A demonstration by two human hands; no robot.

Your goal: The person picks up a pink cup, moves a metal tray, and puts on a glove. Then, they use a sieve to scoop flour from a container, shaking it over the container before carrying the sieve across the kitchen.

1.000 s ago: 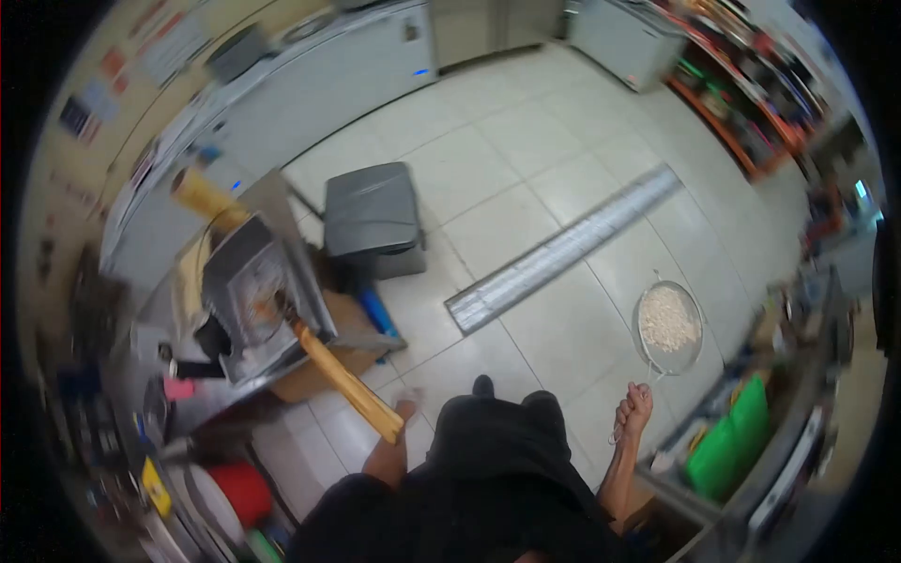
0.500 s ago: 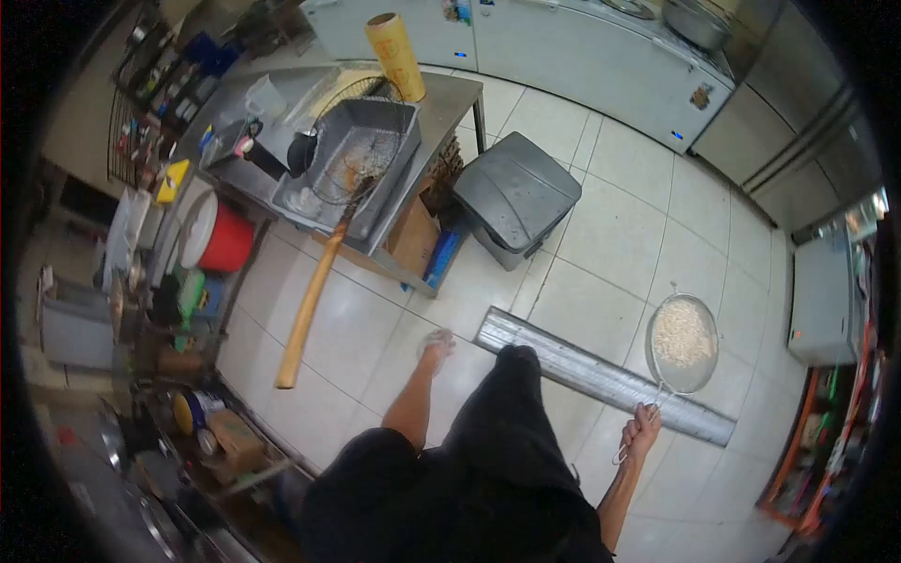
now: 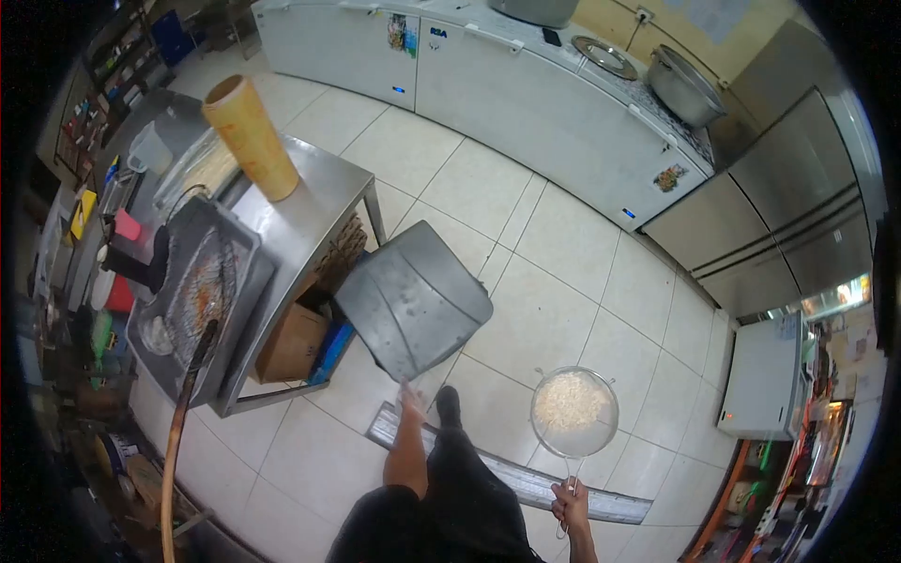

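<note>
My right hand point(image 3: 571, 504) is closed on the handle of a round mesh strainer point(image 3: 574, 411), which holds pale chopped pieces and hangs over the floor. Low at the near edge of a grey lidded bin point(image 3: 413, 298) is my left hand point(image 3: 410, 403). It looks whitish and blurred, so its fingers do not show clearly, nor whether it touches the bin.
A steel table point(image 3: 319, 178) stands at the left, with a grey tub point(image 3: 246, 267), a long-handled wire skimmer point(image 3: 178, 432) and a yellow film roll point(image 3: 251, 139). White chest freezers point(image 3: 526, 103) line the back. A metal floor strip point(image 3: 526, 480) crosses near my feet.
The view has moved forward, and the table and bin now look closer and further left. My left hand has come to the bin's near edge. The strainer is still in my right hand.
</note>
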